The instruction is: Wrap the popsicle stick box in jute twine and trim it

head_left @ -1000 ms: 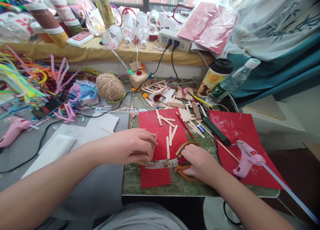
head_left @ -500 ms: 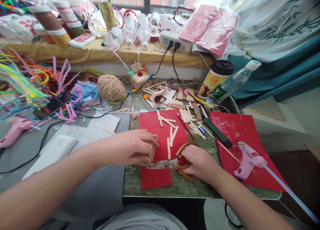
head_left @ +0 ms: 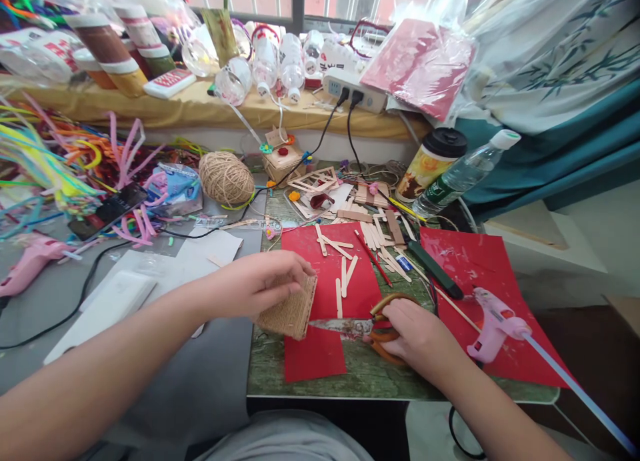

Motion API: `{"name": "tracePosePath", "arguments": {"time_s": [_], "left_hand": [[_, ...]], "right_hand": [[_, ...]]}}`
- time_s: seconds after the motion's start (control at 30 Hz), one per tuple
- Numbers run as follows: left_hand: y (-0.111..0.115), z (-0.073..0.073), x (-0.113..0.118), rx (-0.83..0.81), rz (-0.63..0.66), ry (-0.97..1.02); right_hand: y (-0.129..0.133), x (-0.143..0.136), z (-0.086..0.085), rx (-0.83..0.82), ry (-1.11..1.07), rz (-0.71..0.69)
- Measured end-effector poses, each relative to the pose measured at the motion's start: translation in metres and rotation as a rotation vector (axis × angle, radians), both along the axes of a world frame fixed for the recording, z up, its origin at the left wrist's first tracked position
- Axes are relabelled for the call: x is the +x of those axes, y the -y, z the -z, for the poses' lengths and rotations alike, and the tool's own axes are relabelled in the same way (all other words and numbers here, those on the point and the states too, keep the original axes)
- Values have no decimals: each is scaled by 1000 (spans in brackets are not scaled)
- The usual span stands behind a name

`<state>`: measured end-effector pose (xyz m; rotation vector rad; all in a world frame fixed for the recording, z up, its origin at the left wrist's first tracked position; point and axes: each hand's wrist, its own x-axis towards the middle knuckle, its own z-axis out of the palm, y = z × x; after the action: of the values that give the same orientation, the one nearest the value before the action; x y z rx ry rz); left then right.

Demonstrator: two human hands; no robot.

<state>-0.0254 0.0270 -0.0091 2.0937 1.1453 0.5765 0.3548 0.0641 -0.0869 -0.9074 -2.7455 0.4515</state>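
Note:
My left hand (head_left: 273, 281) is closed on a twine-wrapped piece (head_left: 286, 314), a tan block with a ridged surface, over the left edge of the red paper. In my right hand (head_left: 413, 331) are scissors (head_left: 345, 325) with orange-brown handles; their blades point left, the tips right by the piece's lower right edge. Below them a small red paper strip (head_left: 315, 361) lies on the green wood-patterned mat. Craft sticks (head_left: 343, 276) rest on the red sheet (head_left: 323, 247) just beyond the scissors.
A pink glue gun (head_left: 493, 324) lies on another red sheet (head_left: 465, 254) at the right. Behind are a green cutter (head_left: 435, 269), a twine ball (head_left: 227, 179), a lidded cup (head_left: 431, 164) and a water bottle (head_left: 465, 174). Black cables cross the back.
The scissors and my right hand have moved slightly right, off the twine-wrapped piece. The piece has turned so its broad ridged face shows under my left hand.

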Motion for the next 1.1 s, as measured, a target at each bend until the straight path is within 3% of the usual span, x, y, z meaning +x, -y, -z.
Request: {"name": "tracePosePath", "arguments": {"time_s": [0.1,0.17,0.23,0.3,0.43,0.57,0.63,0.8,1.1], "left_hand": [[-16,15,-12,154,-300,-68],[-27,21,-21,277,-423,-265],[-34,20,-28,332,-473,-410],[-32,13,-31,363,-484,-472],[-11,-7,-19,352,-488,-402],[20,-15,11,154,-144,-343],[31,-12,25,131,-58,-368],[34,-1,38,111,-70,-424],[24,8,37,4,-132,-413]], "right_hand": [[6,12,-8,-79,28,307],[7,19,-12,-151,31,552],[6,24,-12,-191,14,698],[3,27,-8,-180,9,738],[3,30,5,-15,54,669],[16,30,4,202,101,638],[25,24,-4,256,51,619],[52,-14,-17,164,-223,404],[92,-74,5,-124,-491,167]]}}
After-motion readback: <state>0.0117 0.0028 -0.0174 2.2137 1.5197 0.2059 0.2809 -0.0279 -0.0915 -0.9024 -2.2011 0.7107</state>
